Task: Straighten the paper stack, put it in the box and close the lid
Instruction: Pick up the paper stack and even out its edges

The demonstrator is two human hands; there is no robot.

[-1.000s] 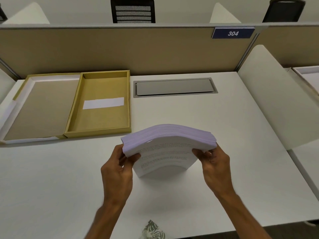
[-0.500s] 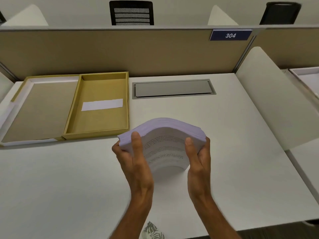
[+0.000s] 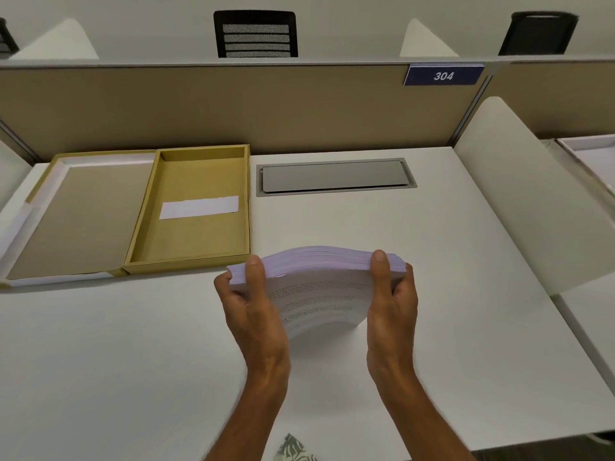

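A thick stack of printed white paper (image 3: 317, 287) stands on its lower edge on the white desk (image 3: 133, 361), bowed toward me. My left hand (image 3: 253, 307) grips its left side, thumb on the front sheet. My right hand (image 3: 392, 304) grips its right side the same way. The yellow cardboard box (image 3: 196, 207) lies open at the back left, a white label strip on its bottom. Its lid (image 3: 76, 214) lies flat to the left of the box, inner side up.
A grey cable hatch (image 3: 336, 176) is set into the desk behind the stack. A tan partition (image 3: 233, 108) with a blue "304" sign (image 3: 443, 75) closes the far edge. A white side divider (image 3: 532, 194) bounds the right. Another tray (image 3: 595, 158) sits beyond it.
Both hands have shifted from the stack's upper corners to its sides, thumbs now on the front sheet. The stack has flattened and its top edges have evened out.
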